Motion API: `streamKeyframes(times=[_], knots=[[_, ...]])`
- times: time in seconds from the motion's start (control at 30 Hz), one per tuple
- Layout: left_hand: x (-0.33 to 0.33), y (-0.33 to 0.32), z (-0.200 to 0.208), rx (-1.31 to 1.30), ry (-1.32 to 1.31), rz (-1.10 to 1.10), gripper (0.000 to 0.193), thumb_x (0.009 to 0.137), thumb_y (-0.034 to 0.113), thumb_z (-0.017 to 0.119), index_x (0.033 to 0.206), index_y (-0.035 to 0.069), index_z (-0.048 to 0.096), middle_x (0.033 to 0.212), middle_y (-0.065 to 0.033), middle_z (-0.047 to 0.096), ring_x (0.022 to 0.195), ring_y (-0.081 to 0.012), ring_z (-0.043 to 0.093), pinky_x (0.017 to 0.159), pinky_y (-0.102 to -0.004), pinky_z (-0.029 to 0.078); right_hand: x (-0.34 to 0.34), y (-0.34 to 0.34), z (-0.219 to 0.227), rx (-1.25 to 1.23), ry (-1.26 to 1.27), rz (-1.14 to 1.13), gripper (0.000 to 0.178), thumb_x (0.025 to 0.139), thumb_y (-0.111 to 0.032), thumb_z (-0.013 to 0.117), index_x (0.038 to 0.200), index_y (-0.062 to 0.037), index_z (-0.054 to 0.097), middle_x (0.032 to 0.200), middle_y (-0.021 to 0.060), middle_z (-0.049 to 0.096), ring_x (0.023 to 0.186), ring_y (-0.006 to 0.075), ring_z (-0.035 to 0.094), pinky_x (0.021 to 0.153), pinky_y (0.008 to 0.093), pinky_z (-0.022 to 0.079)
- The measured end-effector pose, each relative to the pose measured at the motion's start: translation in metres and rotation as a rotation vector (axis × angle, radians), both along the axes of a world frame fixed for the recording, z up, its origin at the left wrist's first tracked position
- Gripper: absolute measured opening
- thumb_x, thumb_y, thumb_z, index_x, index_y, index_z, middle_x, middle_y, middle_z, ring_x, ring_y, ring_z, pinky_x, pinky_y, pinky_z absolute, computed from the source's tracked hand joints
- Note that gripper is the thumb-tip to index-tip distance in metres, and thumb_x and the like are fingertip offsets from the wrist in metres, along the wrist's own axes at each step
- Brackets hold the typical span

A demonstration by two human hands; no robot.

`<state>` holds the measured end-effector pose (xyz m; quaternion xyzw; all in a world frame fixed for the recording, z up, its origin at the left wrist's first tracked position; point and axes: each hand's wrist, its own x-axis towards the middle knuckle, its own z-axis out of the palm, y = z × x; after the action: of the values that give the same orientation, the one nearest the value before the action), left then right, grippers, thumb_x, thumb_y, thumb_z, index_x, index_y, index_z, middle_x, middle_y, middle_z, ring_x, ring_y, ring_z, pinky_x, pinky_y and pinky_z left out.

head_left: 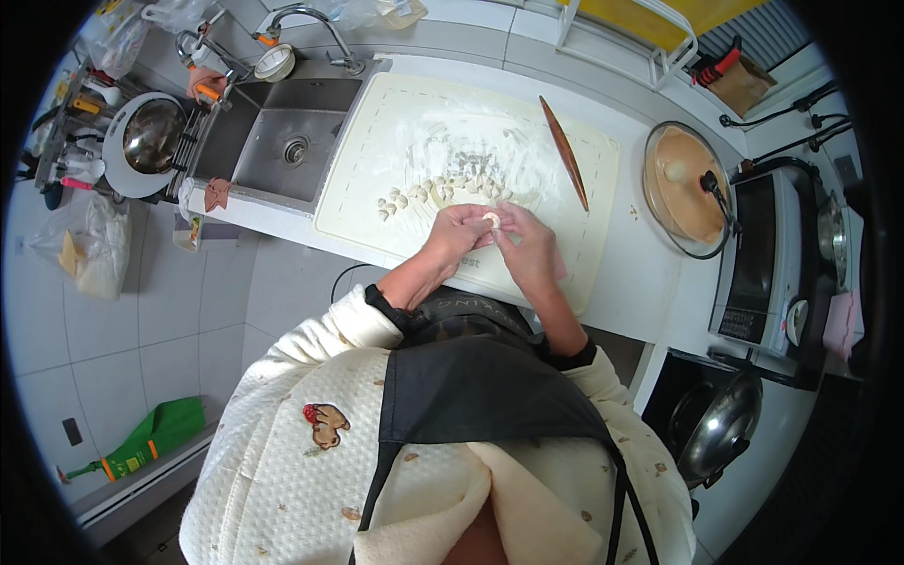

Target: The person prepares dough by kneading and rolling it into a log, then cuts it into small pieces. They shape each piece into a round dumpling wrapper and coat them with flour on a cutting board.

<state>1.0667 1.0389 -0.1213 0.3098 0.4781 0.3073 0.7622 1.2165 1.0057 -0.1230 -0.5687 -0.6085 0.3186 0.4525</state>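
At the nearest edge of the counter [631, 273], the fingertips of my left hand [459, 231] and right hand [527, 247] were pinching a small white piece of dough [492, 220] between them, above a pale, floury mat [377, 132]. Just beyond lay a crooked row of little dough shapes [459, 184], with a brown tapered rolling pin [565, 155] slanting at right, then a steel sink [325, 104] at left before a pale tiled wall [461, 17]. For writing, faint lettering [461, 303] crossed my dark apron [490, 391], and printed letters [469, 264] marked the mat's near edge, partly hidden.
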Motion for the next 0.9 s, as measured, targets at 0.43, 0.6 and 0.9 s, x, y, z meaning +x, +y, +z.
streamKeyframes(times=[0.43,0.6,0.9], knots=[[-0.011,0.004,0.02,-0.013,-0.044,-0.156,0.026,0.102,0.014,0.056,0.12,-0.002,0.065,0.107,-0.0069,0.071,0.09,-0.0088,0.067,0.082,-0.0182,0.056,0.01,-0.001,0.021,-0.07,-0.059,0.105,0.048,0.081,0.006,0.066,0.127,-0.0036,0.061,0.112,0.0175,0.069,0.096,0.0281,0.07,0.084,0.0364,0.056],[-0.004,0.001,-0.008,0.06,0.0,-0.059,0.026,0.102,0.014,0.056,0.121,-0.002,0.064,0.107,-0.0076,0.071,0.092,-0.0093,0.067,0.084,-0.0187,0.056,0.004,-0.002,0.006,0.07,-0.142,0.033,0.044,0.079,0.002,0.068,0.123,-0.0047,0.064,0.107,0.0167,0.068,0.099,0.031,0.067,0.085,0.0393,0.054],[-0.008,-0.001,0.03,-0.014,-0.148,-0.138,0.032,0.105,0.02,0.052,0.122,-0.004,0.064,0.108,-0.0094,0.071,0.097,-0.0108,0.067,0.085,-0.0201,0.054,0.011,-0.001,0.012,0.16,-0.155,0.007,0.027,0.079,0.004,0.067,0.106,-0.0012,0.07,0.096,0.0139,0.066,0.091,0.0314,0.066,0.077,0.0385,0.053]])
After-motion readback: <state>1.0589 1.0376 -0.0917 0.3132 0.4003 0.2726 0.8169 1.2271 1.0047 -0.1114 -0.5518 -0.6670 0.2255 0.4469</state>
